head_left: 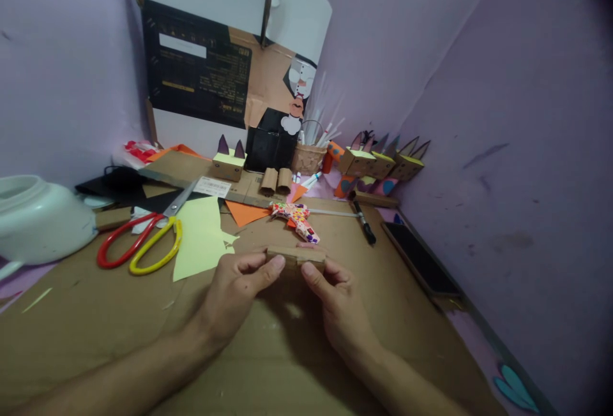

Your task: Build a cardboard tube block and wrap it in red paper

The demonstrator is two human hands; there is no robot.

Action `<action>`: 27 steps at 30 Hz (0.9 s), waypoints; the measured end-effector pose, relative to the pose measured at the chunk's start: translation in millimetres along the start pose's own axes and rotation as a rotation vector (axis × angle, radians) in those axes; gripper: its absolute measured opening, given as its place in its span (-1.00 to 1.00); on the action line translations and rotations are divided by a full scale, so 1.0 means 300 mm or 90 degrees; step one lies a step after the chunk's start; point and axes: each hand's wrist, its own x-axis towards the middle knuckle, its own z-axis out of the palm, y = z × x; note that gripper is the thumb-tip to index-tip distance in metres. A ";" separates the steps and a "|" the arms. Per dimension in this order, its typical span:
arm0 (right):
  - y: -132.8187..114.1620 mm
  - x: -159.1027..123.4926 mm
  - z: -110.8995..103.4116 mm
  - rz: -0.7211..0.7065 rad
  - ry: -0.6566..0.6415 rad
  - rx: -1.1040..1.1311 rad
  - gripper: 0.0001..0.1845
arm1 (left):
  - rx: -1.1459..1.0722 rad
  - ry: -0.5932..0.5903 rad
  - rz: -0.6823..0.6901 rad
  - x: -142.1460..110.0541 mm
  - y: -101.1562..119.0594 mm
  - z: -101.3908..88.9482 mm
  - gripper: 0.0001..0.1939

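Between my two hands is a small folded piece of brown cardboard (292, 254), raised a little over the cardboard-covered table (249, 352). My left hand (244, 282) pinches its left end, thumb on the near face and fingers behind. At the right end, my right hand (338, 291) grips it the same way. Just beyond the piece lies a hot glue gun (297, 217) with a colourful pattern and a pale glue stick at its rear. Scissors (156, 237) with one red and one yellow handle rest left of my hands, touching a pale yellow paper sheet (197, 237).
Along the back stand a cardboard box with ears (228, 164), two cardboard rolls (276, 181), a basket of sticks (309, 157) and several eared boxes (383, 164). A black marker (364, 221) and a phone (421, 260) lie right. A white pot (43, 221) stands left.
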 end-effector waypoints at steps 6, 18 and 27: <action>-0.005 0.001 -0.004 -0.045 -0.004 -0.073 -0.87 | -0.069 -0.016 -0.022 0.008 -0.005 -0.007 -0.69; 0.006 -0.012 -0.005 -0.086 -0.021 -0.097 -0.87 | -0.004 -0.030 0.067 0.021 -0.049 -0.018 -0.82; -0.002 -0.005 0.008 -0.061 -0.015 -0.052 -0.85 | 0.022 -0.023 0.103 0.021 -0.026 -0.016 -0.83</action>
